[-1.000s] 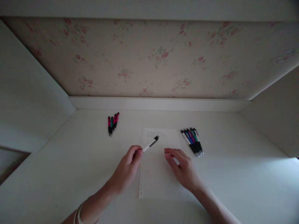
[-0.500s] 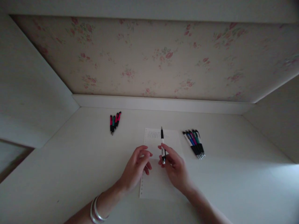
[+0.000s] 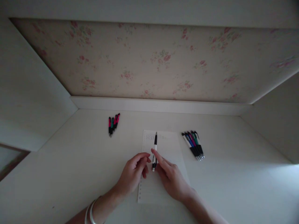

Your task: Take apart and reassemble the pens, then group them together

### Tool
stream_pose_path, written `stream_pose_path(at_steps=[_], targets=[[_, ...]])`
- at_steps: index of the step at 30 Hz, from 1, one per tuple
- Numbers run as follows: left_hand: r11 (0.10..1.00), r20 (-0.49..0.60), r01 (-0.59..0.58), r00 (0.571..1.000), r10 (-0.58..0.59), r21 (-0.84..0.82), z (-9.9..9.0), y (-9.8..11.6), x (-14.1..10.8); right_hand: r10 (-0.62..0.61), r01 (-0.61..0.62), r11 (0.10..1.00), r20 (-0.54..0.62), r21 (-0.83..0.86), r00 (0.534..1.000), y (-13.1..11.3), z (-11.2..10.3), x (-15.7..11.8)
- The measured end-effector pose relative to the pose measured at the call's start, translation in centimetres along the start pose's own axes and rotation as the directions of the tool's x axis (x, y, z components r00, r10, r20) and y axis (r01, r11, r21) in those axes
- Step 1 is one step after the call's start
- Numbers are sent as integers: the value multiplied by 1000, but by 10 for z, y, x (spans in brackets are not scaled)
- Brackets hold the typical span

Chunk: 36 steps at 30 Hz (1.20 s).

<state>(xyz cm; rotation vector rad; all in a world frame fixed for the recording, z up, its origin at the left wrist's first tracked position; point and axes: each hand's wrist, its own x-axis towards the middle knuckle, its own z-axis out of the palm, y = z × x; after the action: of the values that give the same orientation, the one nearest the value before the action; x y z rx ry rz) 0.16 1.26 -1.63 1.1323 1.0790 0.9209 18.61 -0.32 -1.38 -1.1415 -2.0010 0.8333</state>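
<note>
A black-and-white pen (image 3: 155, 146) points away from me, tip up, above a sheet of lined paper (image 3: 163, 189) with punched holes along its left side. My right hand (image 3: 173, 179) grips the pen's barrel from the right, index finger laid across it. Just left of the pen is my left hand (image 3: 134, 171), loosely curled with fingers a little apart and nothing visible in it. Its fingertips come close to the barrel; whether they touch, I cannot tell. A few lines of handwriting show near the paper's top.
At the back left lies a small group of pens (image 3: 113, 124), red and green with black grips. Several more pens (image 3: 193, 145) in mixed colours lie side by side right of the paper. The white desk (image 3: 93, 168) is bounded by side panels and a floral back wall (image 3: 140, 62).
My right hand has brought the pen left and slightly nearer to me, closer to my left hand. The left hand has shifted slightly down. The whole view has moved a little.
</note>
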Motion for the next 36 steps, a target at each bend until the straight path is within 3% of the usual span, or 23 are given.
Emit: stream_pose_path(at_steps=[3,5,8,11,13,17,22,26,32,36], targets=[[998,42,20,999,-17,-63,0,0,0,-64,66,997,37,-51,997,-1,-2,1],[999,89,35,996,-32,-30,-1,1,-1,-106,113,989,73,-97,992,-1,-1,1],[998,76,27,997,-31,55,-1,2,-3,-103,111,990,87,-89,991,0,2,0],[998,29,27,999,-28,64,-1,3,-3,12,-15,996,37,85,999,2,4,-3],[998,11,30,999,-31,56,-1,4,-3,140,-123,954,-43,273,989,3,3,-3],[997,-14,36,999,-35,70,-1,5,0,362,-225,820,-173,526,916,3,-2,2],[996,-14,-15,1000,16,89,-2,3,2,452,-246,727,-176,641,875,10,-8,8],[987,-3,-106,994,107,117,-2,2,0,543,-246,662,-227,708,808,20,-6,8],[985,-60,-109,991,117,131,-3,2,0,573,-260,652,-240,712,783,21,-6,10],[960,-64,-183,978,200,213,-2,1,-3,604,-343,678,-227,650,764,17,-6,10]])
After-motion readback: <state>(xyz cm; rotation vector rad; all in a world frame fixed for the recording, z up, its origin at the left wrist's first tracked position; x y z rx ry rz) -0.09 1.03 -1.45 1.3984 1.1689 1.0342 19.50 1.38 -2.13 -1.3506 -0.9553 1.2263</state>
